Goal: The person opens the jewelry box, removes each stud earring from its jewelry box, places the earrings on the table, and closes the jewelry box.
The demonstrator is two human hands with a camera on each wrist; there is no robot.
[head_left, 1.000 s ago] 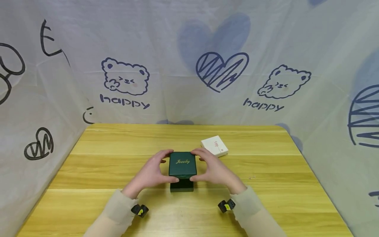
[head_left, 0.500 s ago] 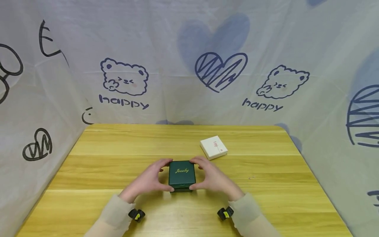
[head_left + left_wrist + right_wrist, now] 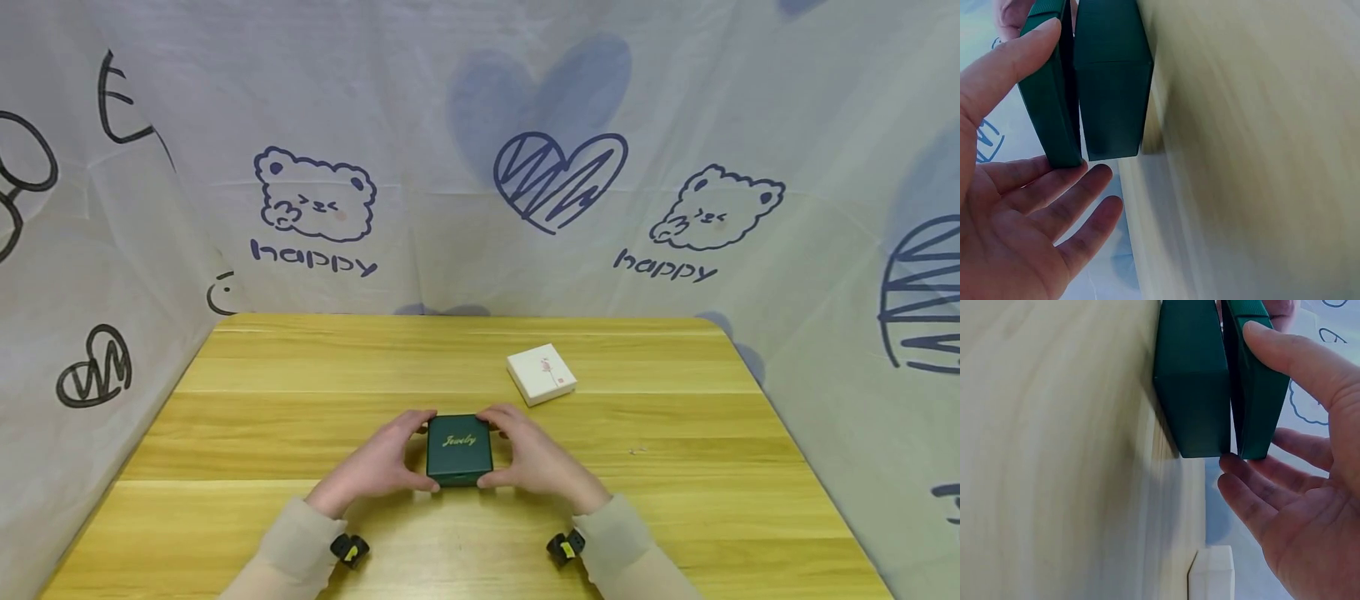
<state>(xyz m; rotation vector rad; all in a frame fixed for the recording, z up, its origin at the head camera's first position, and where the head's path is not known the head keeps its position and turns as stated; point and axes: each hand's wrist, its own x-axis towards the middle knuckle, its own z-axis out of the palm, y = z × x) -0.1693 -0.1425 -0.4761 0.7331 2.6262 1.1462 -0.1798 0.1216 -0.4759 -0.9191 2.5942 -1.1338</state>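
Note:
A dark green jewelry box lid (image 3: pixel 459 446) with gold "Jewelry" lettering is at the middle of the table, between both hands. My left hand (image 3: pixel 381 462) pinches its left side, with the thumb on the near edge and fingertips at the far edge. The right hand (image 3: pixel 531 462) holds the right side the same way. In the left wrist view, the green box base (image 3: pixel 1113 94) stands on the table just under the lid (image 3: pixel 1050 100). A thin gap between lid and base also shows in the right wrist view. The inside of the box is hidden.
A white square box (image 3: pixel 541 373) with pink print lies behind and to the right. A tiny pale item, too small to identify, lies on the wooden table (image 3: pixel 300 425) at right. Printed cloth (image 3: pixel 450 250) hangs around the table.
Both hands have brought the lid down and toward the person over the base. The base, visible beneath the lid a second ago, is now covered from above in the head view.

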